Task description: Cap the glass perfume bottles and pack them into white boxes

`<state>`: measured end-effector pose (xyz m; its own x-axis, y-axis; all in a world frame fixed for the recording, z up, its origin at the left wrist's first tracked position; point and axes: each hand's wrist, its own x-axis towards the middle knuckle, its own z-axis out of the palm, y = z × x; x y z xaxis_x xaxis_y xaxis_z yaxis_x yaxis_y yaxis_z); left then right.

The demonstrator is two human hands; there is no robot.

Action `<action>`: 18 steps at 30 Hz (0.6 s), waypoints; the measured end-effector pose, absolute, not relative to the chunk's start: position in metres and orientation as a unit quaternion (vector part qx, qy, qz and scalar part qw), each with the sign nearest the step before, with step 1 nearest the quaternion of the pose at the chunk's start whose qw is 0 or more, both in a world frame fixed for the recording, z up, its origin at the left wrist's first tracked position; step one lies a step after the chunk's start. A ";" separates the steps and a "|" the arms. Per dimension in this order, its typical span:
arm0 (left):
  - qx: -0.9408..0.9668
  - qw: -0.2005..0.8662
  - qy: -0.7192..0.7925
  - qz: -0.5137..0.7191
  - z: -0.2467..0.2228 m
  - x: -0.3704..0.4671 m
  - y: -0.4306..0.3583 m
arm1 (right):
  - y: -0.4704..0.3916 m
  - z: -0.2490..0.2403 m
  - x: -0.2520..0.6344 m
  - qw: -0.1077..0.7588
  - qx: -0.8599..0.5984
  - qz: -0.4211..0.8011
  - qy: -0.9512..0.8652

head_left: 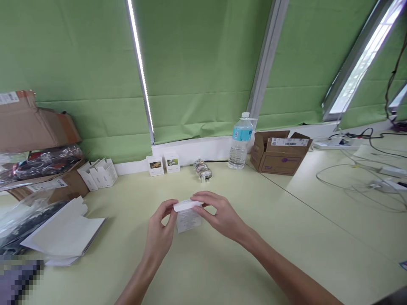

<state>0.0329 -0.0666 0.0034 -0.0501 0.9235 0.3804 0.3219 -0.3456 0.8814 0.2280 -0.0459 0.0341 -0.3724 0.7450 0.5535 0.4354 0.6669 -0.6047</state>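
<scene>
A small white box [188, 221] with fine print on its facing side stands on the table between my hands. Its top flap [187, 205] is tilted up toward me. My left hand [163, 224] pinches the box's upper left corner between thumb and fingers. At the upper right corner, my right hand [218, 214] has its thumb on the near side of the flap and its fingers over the far edge. Beyond the box lies a cluster of small shiny metallic items [202, 169], too small to make out. Two white picture boxes [155, 166] stand upright near the wall.
A water bottle [241, 142] and an open cardboard box [281, 154] stand at the back right. Cables [359, 186] spread over the right side. On the left are flat white cartons [68, 233], upright white boxes [98, 173] and stacked cardboard boxes [38, 127].
</scene>
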 end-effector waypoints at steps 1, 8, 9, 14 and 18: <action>0.630 0.282 0.500 0.523 0.002 0.032 -0.067 | -0.045 0.034 0.229 0.423 -0.361 0.176 -0.812; 0.672 0.243 0.466 0.521 -0.004 0.027 -0.068 | -0.041 0.025 0.229 0.440 -0.363 0.132 -0.811; 0.677 0.234 0.465 0.521 -0.004 0.027 -0.068 | -0.041 0.024 0.229 0.442 -0.362 0.133 -0.810; 0.679 0.217 0.480 0.511 -0.003 0.031 -0.068 | -0.040 0.025 0.231 0.441 -0.358 0.134 -0.812; 0.687 0.214 0.481 0.500 -0.002 0.029 -0.068 | -0.039 0.026 0.233 0.425 -0.354 0.110 -0.826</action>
